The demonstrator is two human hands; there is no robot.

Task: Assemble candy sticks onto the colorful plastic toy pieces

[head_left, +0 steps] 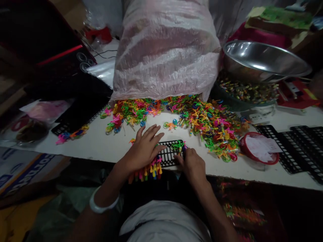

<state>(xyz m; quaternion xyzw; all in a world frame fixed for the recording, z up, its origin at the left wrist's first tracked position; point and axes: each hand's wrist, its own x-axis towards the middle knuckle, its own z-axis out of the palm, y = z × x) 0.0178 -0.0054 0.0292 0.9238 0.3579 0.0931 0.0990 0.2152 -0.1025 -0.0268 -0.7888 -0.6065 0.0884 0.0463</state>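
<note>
A black slotted rack lies at the near edge of the white table. Several colourful plastic pieces stand in its near slots. My left hand lies flat on the rack's left part, fingers stretched out and spread. My right hand is closed in a pinch at the rack's right end, on a small green plastic piece. A white band is on my left wrist.
A heap of loose colourful plastic pieces spreads across the table behind the rack. A big white sack stands behind it. A steel bowl and a red basket are at the right, with more black racks.
</note>
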